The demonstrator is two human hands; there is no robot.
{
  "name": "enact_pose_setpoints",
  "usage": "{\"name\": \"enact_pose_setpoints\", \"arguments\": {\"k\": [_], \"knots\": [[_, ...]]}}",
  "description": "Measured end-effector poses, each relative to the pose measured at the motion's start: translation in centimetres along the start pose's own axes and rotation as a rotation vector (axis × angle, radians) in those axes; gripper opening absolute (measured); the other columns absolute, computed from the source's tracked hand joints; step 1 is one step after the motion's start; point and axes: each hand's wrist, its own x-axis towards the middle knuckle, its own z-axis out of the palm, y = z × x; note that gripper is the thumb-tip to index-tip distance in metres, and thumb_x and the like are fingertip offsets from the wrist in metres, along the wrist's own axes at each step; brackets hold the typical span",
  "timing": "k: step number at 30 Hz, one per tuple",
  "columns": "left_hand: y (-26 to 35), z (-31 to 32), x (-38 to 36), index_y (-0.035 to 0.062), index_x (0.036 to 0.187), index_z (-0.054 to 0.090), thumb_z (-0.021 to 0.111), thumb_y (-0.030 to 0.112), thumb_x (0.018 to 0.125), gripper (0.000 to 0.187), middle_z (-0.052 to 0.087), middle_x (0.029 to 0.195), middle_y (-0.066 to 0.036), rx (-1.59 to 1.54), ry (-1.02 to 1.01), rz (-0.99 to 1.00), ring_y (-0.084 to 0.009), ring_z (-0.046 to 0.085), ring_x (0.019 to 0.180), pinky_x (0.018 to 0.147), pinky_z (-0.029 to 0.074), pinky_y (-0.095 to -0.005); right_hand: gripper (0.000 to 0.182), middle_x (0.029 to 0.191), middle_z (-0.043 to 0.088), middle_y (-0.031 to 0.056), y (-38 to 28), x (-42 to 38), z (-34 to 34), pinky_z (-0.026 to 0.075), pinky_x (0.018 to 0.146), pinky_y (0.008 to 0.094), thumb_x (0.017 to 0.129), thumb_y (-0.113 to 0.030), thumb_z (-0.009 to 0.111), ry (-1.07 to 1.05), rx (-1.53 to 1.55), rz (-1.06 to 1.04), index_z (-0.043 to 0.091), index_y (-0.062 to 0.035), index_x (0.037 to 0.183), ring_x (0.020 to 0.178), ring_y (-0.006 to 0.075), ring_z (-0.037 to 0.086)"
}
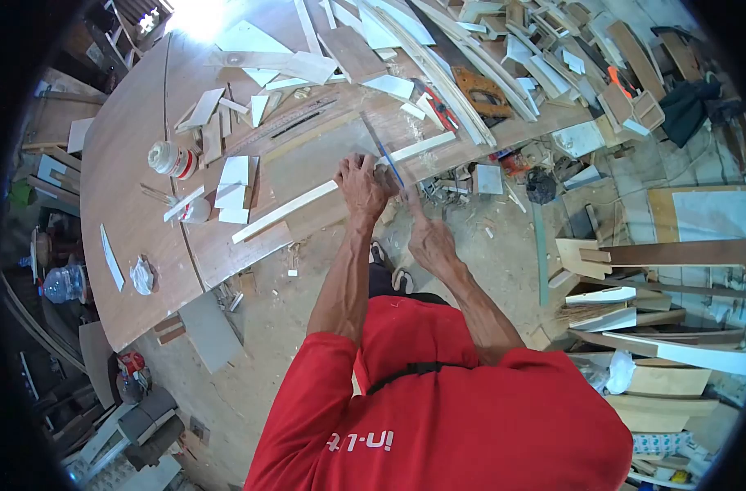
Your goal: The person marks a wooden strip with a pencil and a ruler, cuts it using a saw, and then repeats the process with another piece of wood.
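A long white wooden strip [287,211] lies along the near edge of the wooden table [136,237]. My left hand [361,186] presses down on this strip with bent fingers, holding it at the edge. A thin blade with a blue edge [383,150] crosses the strip just right of that hand, its far end over the table. My right hand [432,244] is closed at the blade's near end, below the table edge, with the index finger stretched along it. The part inside my right hand is hidden.
White offcuts [235,184], an open jar [173,159] and a second container [195,209] stand on the left. A wooden-handled saw [481,94] and red pliers [442,110] lie at the back right. Scrap wood [676,254] is piled on the right.
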Motion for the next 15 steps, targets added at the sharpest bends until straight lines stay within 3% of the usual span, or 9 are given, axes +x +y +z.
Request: {"name": "enact_pose_setpoints", "arguments": {"k": [4, 10, 15], "knots": [[0.1, -0.2, -0.4, 0.0098, 0.093, 0.062, 0.061, 0.022, 0.08, 0.018, 0.053, 0.101, -0.01, 0.008, 0.02, 0.031, -0.0296, 0.046, 0.101, 0.088, 0.031, -0.0445, 0.085, 0.066, 0.059, 0.029, 0.1, 2.7, 1.2, 0.046, 0.059, 0.0534, 0.078, -0.008, 0.053, -0.007, 0.084, -0.019, 0.01, -0.0101, 0.152, 0.065, 0.0484, 0.06], [-0.1, -0.2, -0.3, 0.0097, 0.094, 0.063, 0.062, 0.021, 0.08, 0.018, 0.052, 0.101, -0.01, -0.004, -0.024, 0.012, -0.0294, 0.046, 0.101, 0.088, 0.031, -0.0446, 0.085, 0.067, 0.06, 0.0273, 0.8, -1.4, 1.2, 0.045, 0.059, 0.0534, 0.078, -0.006, 0.052, 0.029, 0.117, -0.017, 0.01, -0.0112, 0.152, 0.064, 0.0469, 0.061], [0.1, -0.3, -0.4, 0.0105, 0.097, 0.063, 0.062, 0.018, 0.077, 0.022, 0.053, 0.102, -0.01, 0.002, -0.005, 0.03, -0.0304, 0.046, 0.104, 0.09, 0.032, -0.0451, 0.085, 0.068, 0.06, 0.028, 0.7, 1.8, 1.9, 0.046, 0.058, 0.0534, 0.079, -0.008, 0.053, 0.007, 0.093, 0.013, 0.01, -0.012, 0.152, 0.064, 0.0458, 0.061]]}}
